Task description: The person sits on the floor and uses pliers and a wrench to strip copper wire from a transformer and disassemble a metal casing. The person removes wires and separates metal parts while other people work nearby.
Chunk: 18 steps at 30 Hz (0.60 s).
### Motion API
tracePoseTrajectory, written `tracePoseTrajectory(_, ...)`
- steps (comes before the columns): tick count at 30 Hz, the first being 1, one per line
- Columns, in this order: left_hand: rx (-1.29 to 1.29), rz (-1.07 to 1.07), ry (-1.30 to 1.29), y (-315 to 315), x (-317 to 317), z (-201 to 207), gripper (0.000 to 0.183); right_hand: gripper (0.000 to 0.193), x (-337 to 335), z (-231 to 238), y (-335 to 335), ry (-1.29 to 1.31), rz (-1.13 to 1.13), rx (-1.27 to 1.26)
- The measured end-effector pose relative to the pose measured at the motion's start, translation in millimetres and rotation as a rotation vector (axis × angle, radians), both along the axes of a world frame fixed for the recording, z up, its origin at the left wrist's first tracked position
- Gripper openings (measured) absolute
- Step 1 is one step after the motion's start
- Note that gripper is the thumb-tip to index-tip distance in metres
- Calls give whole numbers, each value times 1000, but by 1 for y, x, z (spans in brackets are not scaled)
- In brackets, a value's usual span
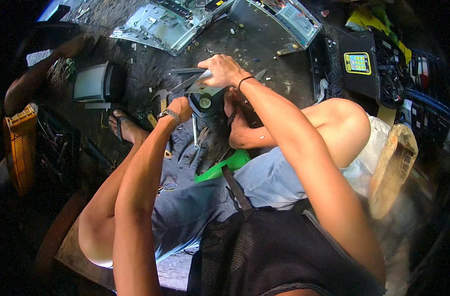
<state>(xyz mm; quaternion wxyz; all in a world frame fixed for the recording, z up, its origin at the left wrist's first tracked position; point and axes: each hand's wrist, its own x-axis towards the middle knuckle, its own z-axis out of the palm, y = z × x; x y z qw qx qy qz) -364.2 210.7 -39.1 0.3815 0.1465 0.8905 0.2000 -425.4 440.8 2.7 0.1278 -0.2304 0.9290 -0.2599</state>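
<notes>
In front of me, between my feet, a grey metal part with a round hub (204, 102) sits tilted. My right hand (221, 70) is closed on its upper edge. My left hand (180, 109), with a band at the wrist, is a fist by the part's left side; what it grips is hidden. Two dark flat metal bars (184, 83) stick out left of my right hand. Beyond the right wrist shows a pointed blade (260, 74). A hammer (163, 98) lies beside my left hand. Below the part are a silver wrench (195, 132) and a pair of pliers (201, 140).
Opened metal computer cases (161, 27) lie at the far side. A grey box-shaped device (93, 83) stands left, near an orange crate (21, 143). To the right are a black case with a yellow sticker (351, 79) and a brown sack (393, 167). Something green (225, 166) lies by my legs.
</notes>
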Motion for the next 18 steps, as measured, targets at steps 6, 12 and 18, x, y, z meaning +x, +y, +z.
tracePoseTrajectory(6,65,13,100,-9,19,-8,21,41,-1,-1,0,-13,34,16)
tracePoseTrajectory(12,99,76,91,-12,21,-20,21,41,-10,-8,8,-53,50,-22)
tracePoseTrajectory(18,129,121,120,-9,27,-10,26,39,-7,2,2,-62,29,-2)
